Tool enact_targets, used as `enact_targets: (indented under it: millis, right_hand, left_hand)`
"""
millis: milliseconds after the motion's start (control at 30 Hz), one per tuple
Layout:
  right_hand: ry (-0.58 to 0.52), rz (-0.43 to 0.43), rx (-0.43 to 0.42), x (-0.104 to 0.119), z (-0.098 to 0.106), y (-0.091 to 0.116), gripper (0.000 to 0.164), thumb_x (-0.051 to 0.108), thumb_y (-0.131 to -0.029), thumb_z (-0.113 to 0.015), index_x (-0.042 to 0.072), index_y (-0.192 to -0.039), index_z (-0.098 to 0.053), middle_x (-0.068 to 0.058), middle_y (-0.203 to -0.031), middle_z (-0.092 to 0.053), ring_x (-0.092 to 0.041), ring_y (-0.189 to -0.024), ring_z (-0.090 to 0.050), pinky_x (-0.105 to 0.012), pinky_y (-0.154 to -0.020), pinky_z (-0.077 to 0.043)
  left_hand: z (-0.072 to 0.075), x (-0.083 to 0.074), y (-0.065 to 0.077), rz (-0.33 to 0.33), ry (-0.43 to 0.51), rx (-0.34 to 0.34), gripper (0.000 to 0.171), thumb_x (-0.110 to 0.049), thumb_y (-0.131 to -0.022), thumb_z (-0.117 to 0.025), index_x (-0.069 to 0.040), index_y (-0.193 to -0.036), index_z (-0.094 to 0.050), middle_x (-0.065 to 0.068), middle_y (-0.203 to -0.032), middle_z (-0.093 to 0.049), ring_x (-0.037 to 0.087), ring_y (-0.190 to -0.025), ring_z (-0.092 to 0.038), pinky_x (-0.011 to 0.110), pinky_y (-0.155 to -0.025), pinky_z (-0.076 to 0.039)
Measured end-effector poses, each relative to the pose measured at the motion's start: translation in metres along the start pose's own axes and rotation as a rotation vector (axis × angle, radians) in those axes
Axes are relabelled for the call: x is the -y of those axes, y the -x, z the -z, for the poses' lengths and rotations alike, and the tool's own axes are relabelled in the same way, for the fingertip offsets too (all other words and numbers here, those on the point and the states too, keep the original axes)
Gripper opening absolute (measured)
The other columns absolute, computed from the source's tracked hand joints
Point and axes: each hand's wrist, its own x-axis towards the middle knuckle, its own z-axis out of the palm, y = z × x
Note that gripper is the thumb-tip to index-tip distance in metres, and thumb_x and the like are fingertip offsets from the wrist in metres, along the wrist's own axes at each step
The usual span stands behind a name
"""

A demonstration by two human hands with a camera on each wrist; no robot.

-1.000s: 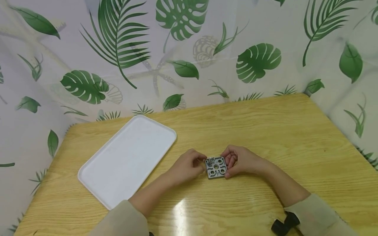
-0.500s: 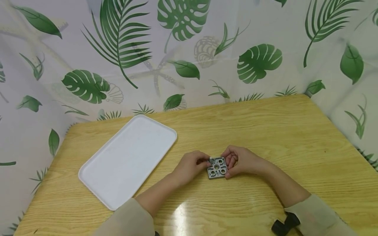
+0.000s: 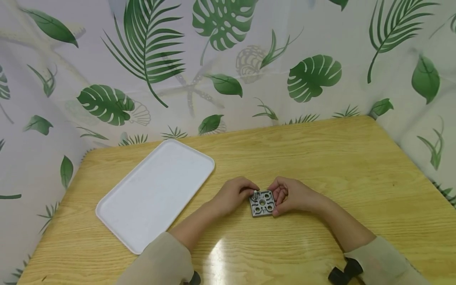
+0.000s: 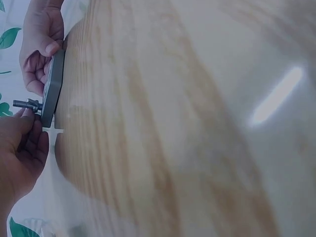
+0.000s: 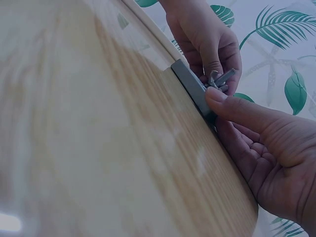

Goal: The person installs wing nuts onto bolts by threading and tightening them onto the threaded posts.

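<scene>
A square grey metal plate [image 3: 263, 207] with several round holes lies on the wooden table. From its far left corner a threaded bolt [image 4: 20, 104] sticks up, with what looks like a wing nut [image 5: 214, 79] around it. My left hand [image 3: 229, 196] has thumb and forefinger at this nut, pinching it close to the plate. On the opposite side, my right hand [image 3: 295, 195] grips the plate's right edge, thumb at the near corner and fingers curled by the far one. The left fingertips partly hide the nut in the head view.
A white rectangular tray [image 3: 156, 194] lies slanted on the table [image 3: 320, 158] to the left of the hands. Behind the table hangs a leaf-patterned cloth [image 3: 263, 87]. Black straps [image 3: 344, 272] show at the right sleeve.
My left hand has come right to the bolt, its fingers passing over the plate's corner and then drawing back to the nut. The right hand keeps its grip; the plate has barely shifted.
</scene>
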Motion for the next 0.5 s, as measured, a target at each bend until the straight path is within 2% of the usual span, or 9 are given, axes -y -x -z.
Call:
enact_targets:
  millis: [267, 367, 500]
  right_hand:
    - [-0.005, 0.006, 0.004, -0.0042, -0.0002, 0.0001, 0.064, 0.012, -0.064, -0.088, -0.007, -0.113, -0.050, -0.011, -0.088, -0.058, -0.016, -0.074, -0.060, -0.023, -0.066, -0.053]
    - [-0.004, 0.004, 0.003, -0.0043, -0.0007, 0.0000, 0.065, 0.013, -0.064, -0.088, -0.007, -0.113, -0.050, -0.011, -0.088, -0.059, -0.016, -0.074, -0.060, -0.024, -0.067, -0.053]
    - [0.003, 0.002, -0.003, -0.0036, -0.0007, 0.0001, 0.065, 0.014, -0.063, -0.088, -0.005, -0.113, -0.051, -0.011, -0.088, -0.059, -0.017, -0.074, -0.060, -0.024, -0.066, -0.053]
  left_hand:
    - [0.0014, 0.0052, -0.0046, -0.050, 0.013, 0.060, 0.021, -0.010, -0.096, -0.055, -0.010, -0.111, -0.069, 0.001, -0.106, -0.065, 0.012, -0.102, -0.059, 0.024, -0.090, -0.046]
    - [0.0023, 0.0069, -0.0029, -0.020, 0.039, 0.065, 0.022, -0.013, -0.098, -0.052, -0.011, -0.114, -0.067, 0.001, -0.109, -0.065, 0.011, -0.104, -0.059, 0.024, -0.091, -0.046]
    - [0.0051, 0.0088, 0.0024, 0.042, 0.042, 0.029, 0.025, -0.018, -0.100, -0.048, -0.011, -0.118, -0.064, 0.001, -0.114, -0.063, 0.013, -0.110, -0.057, 0.029, -0.096, -0.044]
